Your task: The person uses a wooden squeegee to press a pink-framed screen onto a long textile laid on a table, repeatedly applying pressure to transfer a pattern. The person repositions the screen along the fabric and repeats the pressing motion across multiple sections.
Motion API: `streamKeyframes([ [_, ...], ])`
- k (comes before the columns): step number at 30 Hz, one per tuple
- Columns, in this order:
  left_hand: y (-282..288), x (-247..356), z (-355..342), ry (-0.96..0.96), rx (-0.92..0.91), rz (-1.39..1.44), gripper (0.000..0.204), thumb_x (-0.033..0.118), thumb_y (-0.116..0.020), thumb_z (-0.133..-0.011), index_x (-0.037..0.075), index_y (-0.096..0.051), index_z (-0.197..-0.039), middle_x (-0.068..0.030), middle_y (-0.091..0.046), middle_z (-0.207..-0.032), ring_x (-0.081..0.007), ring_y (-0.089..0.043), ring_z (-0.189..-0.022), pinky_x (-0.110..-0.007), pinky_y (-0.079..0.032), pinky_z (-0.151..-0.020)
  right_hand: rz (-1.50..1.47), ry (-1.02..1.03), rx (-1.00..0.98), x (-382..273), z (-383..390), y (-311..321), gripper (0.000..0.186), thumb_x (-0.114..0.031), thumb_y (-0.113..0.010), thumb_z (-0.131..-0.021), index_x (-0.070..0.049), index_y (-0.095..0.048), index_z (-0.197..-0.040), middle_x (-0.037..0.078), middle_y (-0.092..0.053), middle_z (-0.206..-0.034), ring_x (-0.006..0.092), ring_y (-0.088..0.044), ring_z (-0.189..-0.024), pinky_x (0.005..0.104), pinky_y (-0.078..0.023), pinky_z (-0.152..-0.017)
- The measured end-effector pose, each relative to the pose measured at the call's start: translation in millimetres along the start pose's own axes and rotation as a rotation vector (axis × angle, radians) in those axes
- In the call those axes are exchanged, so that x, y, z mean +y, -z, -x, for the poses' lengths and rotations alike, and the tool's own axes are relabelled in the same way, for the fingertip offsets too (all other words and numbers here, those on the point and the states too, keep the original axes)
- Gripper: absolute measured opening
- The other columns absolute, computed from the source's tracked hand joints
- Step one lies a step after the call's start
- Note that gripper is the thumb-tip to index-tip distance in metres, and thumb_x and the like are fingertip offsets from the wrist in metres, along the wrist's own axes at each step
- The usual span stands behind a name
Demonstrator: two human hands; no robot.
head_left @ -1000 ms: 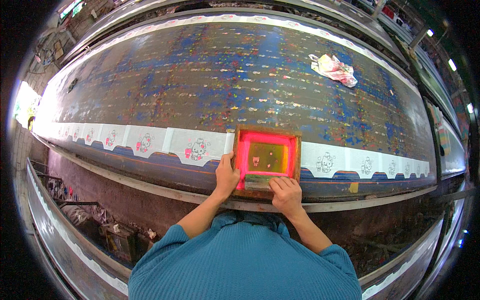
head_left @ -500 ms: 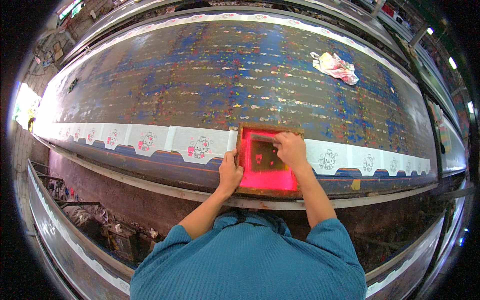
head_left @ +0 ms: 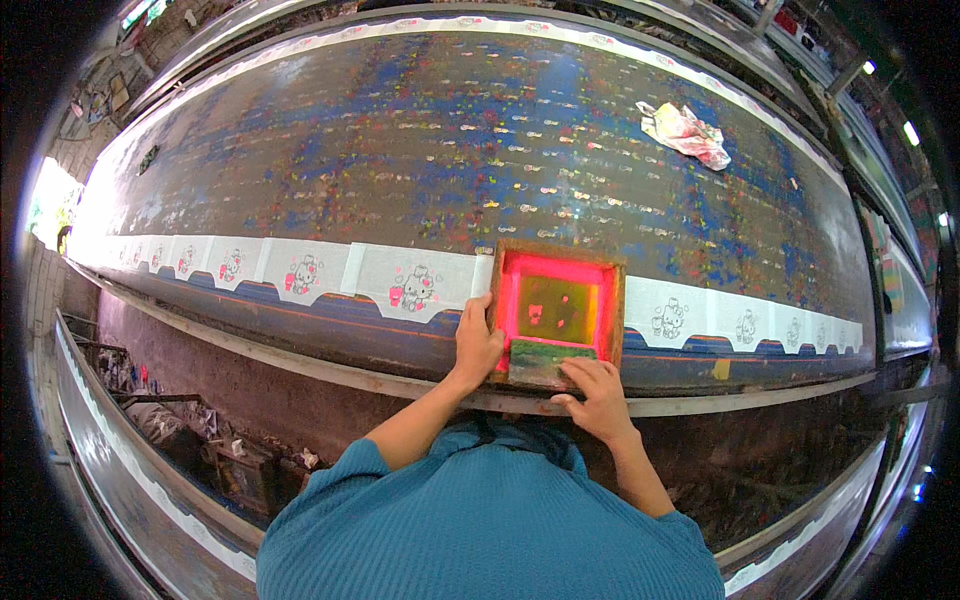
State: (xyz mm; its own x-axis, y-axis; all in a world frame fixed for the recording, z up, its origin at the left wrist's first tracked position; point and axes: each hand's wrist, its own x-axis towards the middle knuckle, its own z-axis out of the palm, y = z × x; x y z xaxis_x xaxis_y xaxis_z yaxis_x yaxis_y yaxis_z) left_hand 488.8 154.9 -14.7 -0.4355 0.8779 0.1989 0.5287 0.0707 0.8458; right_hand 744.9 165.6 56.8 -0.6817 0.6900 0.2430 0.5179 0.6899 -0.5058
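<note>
Across a workshop stretches a long dark table flecked with bright paint. At its near edge, a person's left hand closes on the left side of a wooden frame; the right hand is loosely open, bent fingers touching a flat block at the frame's near end, thumb held out to the side. Within the frame, pink ink borders a yellowish mesh panel marked with small pink shapes. To the left, white fabric pieces bear cartoon cats in dark outline touched with pink; to the right, outlined white pieces show dark lines alone. Farther out, a crumpled, stained cloth lies on the tabletop, and a printed white strip lines the far edge. Lights glow at far right.
</note>
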Motion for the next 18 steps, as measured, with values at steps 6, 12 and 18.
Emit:
streamKeyframes([
  [6, -1.8, -1.4, 0.7, 0.064, 0.001, 0.024, 0.057, -0.004, -0.062, -0.074, -0.005, -0.052, -0.130, -0.0248, -0.058, -0.122, -0.0423, -0.055, -0.121, -0.044, -0.045, -0.103, -0.085, -0.566, 0.605, 46.9, 12.2, -20.4, 0.044, -0.029, -0.072, -0.093, 0.001, -0.063, -0.124, 0.017, -0.065, -0.115, 0.0356, -0.061, -0.112, 0.0431, -0.045, -0.100],
  [12, 2.9, 9.4, -1.9, 0.066, 0.011, 0.055, 0.056, -0.008, -0.064, -0.073, -0.006, -0.053, -0.128, -0.0240, -0.060, -0.128, -0.0378, -0.058, -0.124, -0.041, -0.046, -0.106, -0.245, -0.616, 0.400, 68.7, 19.7, -31.3, 0.037, -0.030, -0.069, -0.096, 0.003, -0.066, -0.112, 0.016, -0.063, -0.098, 0.0305, -0.061, -0.091, 0.0396, -0.049, -0.084],
  [18, -46.6, 49.9, 3.6, -0.044, 0.079, 0.218, 0.058, -0.014, -0.061, -0.072, -0.006, -0.053, -0.129, -0.0210, -0.060, -0.125, -0.0329, -0.060, -0.121, -0.038, -0.046, -0.107, -0.391, -0.605, 0.522, 102.5, 43.2, 15.1, 0.035, -0.028, -0.071, -0.095, 0.003, -0.066, -0.110, 0.015, -0.064, -0.101, 0.0305, -0.062, -0.094, 0.0396, -0.049, -0.085],
])
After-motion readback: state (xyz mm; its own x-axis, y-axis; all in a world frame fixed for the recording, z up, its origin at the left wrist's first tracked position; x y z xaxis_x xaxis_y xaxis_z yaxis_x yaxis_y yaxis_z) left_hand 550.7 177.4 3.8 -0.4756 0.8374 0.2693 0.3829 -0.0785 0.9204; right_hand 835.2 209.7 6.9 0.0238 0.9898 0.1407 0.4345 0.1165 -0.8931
